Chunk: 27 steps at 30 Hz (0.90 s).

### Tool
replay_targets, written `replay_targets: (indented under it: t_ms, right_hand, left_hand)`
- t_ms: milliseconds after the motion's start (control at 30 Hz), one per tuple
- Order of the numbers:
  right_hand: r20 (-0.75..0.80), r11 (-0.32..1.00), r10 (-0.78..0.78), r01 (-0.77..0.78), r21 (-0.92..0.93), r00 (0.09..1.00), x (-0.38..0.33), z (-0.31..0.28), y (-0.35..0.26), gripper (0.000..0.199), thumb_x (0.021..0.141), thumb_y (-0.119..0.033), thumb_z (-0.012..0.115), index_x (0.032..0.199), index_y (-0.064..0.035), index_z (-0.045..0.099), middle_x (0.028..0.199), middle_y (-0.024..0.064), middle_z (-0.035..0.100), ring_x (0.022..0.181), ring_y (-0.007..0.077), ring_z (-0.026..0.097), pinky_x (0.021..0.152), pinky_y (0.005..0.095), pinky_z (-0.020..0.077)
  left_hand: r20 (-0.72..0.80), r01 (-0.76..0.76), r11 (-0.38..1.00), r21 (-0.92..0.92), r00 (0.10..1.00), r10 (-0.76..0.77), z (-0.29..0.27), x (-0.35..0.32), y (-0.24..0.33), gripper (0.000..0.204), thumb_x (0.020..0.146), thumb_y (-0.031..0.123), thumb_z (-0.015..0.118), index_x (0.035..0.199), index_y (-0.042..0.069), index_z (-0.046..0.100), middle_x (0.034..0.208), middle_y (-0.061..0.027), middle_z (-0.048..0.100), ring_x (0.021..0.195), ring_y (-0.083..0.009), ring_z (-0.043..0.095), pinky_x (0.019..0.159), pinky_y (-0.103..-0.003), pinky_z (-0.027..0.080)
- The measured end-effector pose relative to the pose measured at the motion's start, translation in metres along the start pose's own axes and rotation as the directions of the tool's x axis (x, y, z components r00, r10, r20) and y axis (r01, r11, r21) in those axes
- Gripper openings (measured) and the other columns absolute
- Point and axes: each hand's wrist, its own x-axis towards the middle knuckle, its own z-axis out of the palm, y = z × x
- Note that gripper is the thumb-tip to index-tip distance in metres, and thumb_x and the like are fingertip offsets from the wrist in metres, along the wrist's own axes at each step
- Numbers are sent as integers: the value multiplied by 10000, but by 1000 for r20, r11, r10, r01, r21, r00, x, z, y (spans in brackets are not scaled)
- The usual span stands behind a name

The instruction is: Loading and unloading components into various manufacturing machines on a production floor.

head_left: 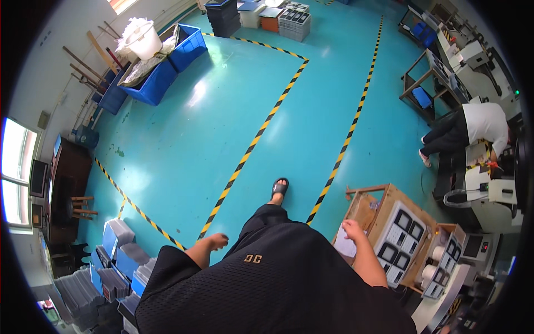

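Observation:
My left hand [217,241] hangs at my side over the teal floor, its fingers loosely curled in, with nothing seen in them. My right hand [352,229] is curled too, also with nothing visible in it. It is in front of a wooden cart [384,209], over a white sheet [346,245]; touching cannot be made out. On the cart lies a tray [401,240] of black-framed, white flat panels. One foot in a dark slide sandal [280,188] is forward on the floor, below my black clothing.
Yellow-black floor tape [267,119] marks lanes ahead. Stacks of grey and blue trays [114,261] stand near left. Blue bins [150,83] with a white bucket [143,40] are far left. At right a person [481,122] bends over a machine bench. A wooden desk [72,172] lines the left wall.

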Motion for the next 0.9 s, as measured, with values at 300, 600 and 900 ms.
replay_targets:
  t_ms: [300,600,900]
  right_hand:
    - [-36,884,467,-467,12,884,95,-91,5,172,828,-164,571,838,-11,649,765,118,602,693,240,601,555,420,551]
    - [-35,988,-131,128,-92,991,259,-255,-114,227,885,-202,536,819,-25,662,722,94,620,673,246,629,550,436,518]
    - [-107,962,241,-224,154,965,457,-545,-237,294,944,-258,519,1160,-76,599,767,56,624,610,165,587,456,332,499]
  left_hand:
    - [-349,-530,847,-37,801,486,-214,46,371,441,807,162,588,1236,69,622,1056,-164,684,989,-268,646,857,-361,508]
    - [-367,-369,927,71,854,369,-253,113,597,463,801,168,609,1246,42,612,1082,-205,677,1043,-300,641,900,-377,500]
    - [-502,-210,976,-47,850,159,-241,155,791,1073,815,191,629,1514,89,-179,1197,-292,608,1026,-420,630,894,-454,497]
